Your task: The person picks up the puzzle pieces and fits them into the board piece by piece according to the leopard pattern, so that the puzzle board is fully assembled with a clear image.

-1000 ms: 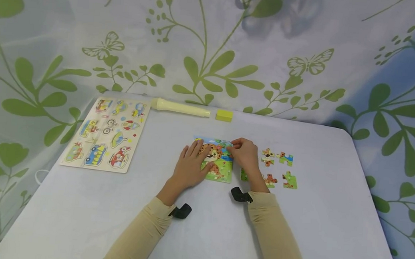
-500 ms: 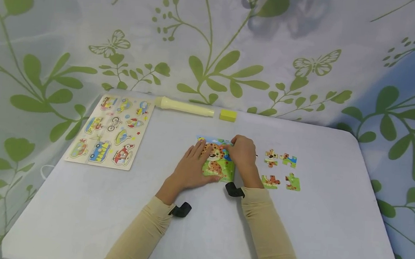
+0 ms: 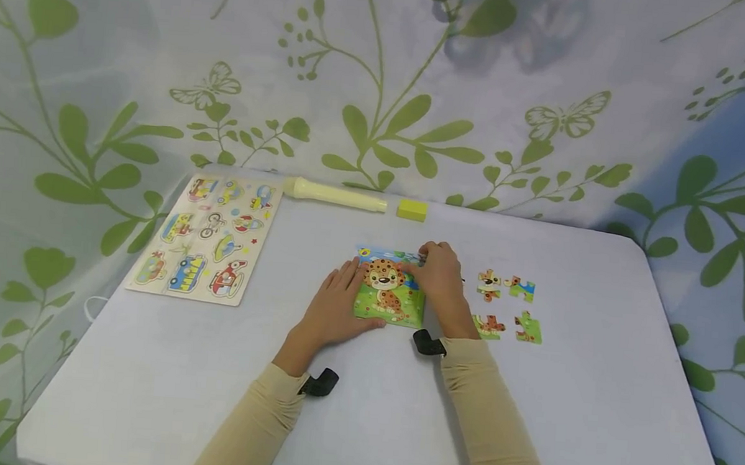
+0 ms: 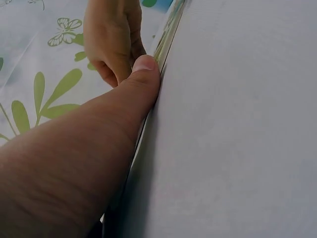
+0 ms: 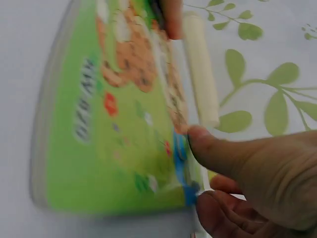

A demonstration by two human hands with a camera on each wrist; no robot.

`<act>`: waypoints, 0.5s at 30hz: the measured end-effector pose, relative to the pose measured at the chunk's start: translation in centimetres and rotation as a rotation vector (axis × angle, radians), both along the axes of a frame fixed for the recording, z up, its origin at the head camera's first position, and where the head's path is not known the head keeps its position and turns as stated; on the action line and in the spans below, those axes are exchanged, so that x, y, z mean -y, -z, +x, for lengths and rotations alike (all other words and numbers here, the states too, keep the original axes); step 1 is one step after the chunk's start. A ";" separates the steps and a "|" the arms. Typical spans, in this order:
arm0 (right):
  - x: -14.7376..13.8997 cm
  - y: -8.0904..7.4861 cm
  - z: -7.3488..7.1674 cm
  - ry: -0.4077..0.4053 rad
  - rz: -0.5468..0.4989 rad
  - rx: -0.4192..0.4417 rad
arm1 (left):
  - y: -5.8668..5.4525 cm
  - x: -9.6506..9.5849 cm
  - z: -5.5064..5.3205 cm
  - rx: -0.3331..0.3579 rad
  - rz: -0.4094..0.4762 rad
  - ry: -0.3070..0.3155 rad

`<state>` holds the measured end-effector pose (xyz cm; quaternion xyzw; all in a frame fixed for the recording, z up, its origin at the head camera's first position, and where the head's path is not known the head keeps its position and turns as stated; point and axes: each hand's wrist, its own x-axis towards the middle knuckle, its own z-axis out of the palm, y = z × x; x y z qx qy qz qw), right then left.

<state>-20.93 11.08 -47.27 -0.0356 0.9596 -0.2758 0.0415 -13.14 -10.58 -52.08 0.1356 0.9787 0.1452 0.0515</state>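
- Pinching the upper right part of the leopard puzzle point(image 3: 386, 295) with my right hand point(image 3: 441, 277): thumb on the printed side, other fingers curled at the edge.
- My left hand point(image 3: 331, 305) lies at the puzzle's left edge, fingers straight and close together, thumb extended along the near edge.
- Puzzle position: near the middle of the table point(image 3: 367, 405), between my two hands, leopard facing up; the right-wrist view shows it blurred.
- Four loose pieces point(image 3: 522, 289) lie right of my right hand, apart from the puzzle; my right wrist partly covers the lower left one.
- A wooden board point(image 3: 196, 245) with vehicle pictures lies flat, well to the left.
- A cream rod point(image 3: 342, 196) lies along the far edge, thicker end toward the board.
- A yellow block point(image 3: 411, 210) sits just right of the rod.
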 end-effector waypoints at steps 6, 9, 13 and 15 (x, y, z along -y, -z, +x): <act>-5.1 -0.7 0.1 -0.063 0.008 0.060 | 0.2 0.0 0.2 -0.005 0.030 -0.011; -7.3 -0.8 0.1 -0.112 0.048 0.081 | 0.2 0.1 0.2 -0.008 0.032 -0.011; -8.7 -0.2 0.2 -0.159 0.064 0.111 | 0.2 0.1 0.0 -0.019 0.039 -0.004; -8.9 0.2 0.2 -0.160 0.062 0.107 | 0.1 0.0 -0.1 -0.019 0.048 0.000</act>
